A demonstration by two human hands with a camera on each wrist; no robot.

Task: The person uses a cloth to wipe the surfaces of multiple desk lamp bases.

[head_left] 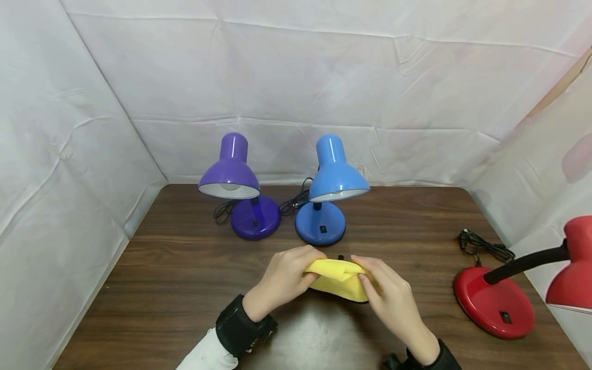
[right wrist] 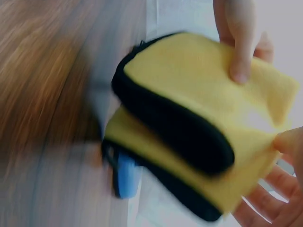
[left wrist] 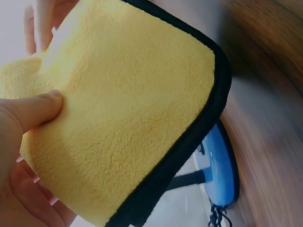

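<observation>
A yellow cloth (head_left: 338, 280) with a black edge is held folded above the middle of the wooden table (head_left: 176, 277), between both hands. My left hand (head_left: 285, 275) pinches its left end, thumb pressed on the yellow cloth (left wrist: 128, 109). My right hand (head_left: 386, 295) grips the right end, with fingers curled under the yellow cloth (right wrist: 199, 127) and its black border doubled over. Just beyond the cloth stands a blue desk lamp (head_left: 329, 190), and a purple desk lamp (head_left: 238, 187) stands to its left.
A red desk lamp (head_left: 518, 293) stands at the right edge with its coiled black cord (head_left: 483, 246) behind it. Black cords lie behind the two far lamps. White sheeting walls close in the table on three sides.
</observation>
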